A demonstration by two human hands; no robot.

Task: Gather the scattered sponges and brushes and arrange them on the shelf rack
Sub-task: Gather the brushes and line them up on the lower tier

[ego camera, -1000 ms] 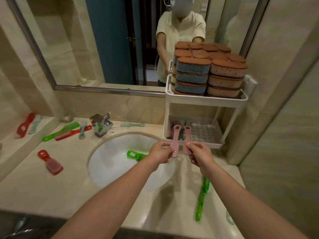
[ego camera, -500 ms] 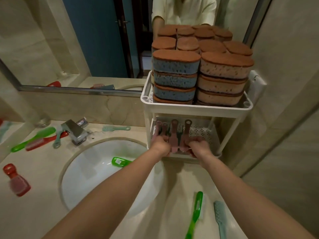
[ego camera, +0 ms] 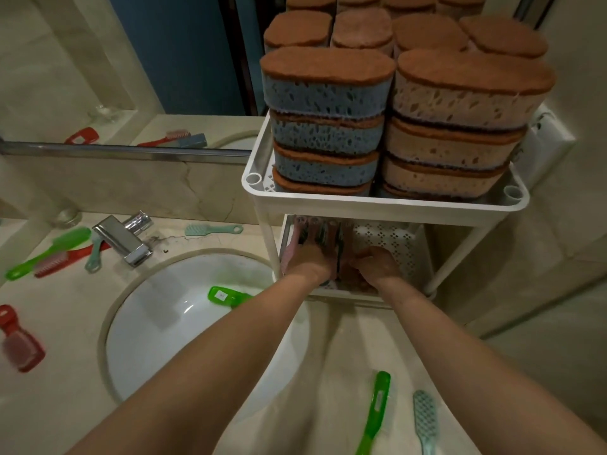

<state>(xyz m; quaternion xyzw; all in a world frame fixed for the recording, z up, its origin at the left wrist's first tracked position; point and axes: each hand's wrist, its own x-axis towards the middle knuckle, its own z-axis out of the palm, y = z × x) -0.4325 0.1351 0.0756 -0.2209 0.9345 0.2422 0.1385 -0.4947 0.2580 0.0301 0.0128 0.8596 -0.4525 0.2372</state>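
Now, head view: left hand (ego camera: 308, 262) and right hand (ego camera: 377, 266) reach into the shelf rack's (ego camera: 387, 205) lower tier, on the pink brushes (ego camera: 297, 231), likely lining them up.
Grip: fingers shaded; cannot tell for either hand.
Top tier: sponges (ego camera: 328, 93) stacked, freeing the lower tier.
Bench: green brush (ego camera: 374, 412) and teal brush (ego camera: 425, 418) ungathered.

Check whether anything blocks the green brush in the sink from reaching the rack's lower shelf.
No object does. The green brush lies in the sink beside the rack, whose lower shelf is open at the front. Only the left hand and right hand fill that opening, among brushes lying there.
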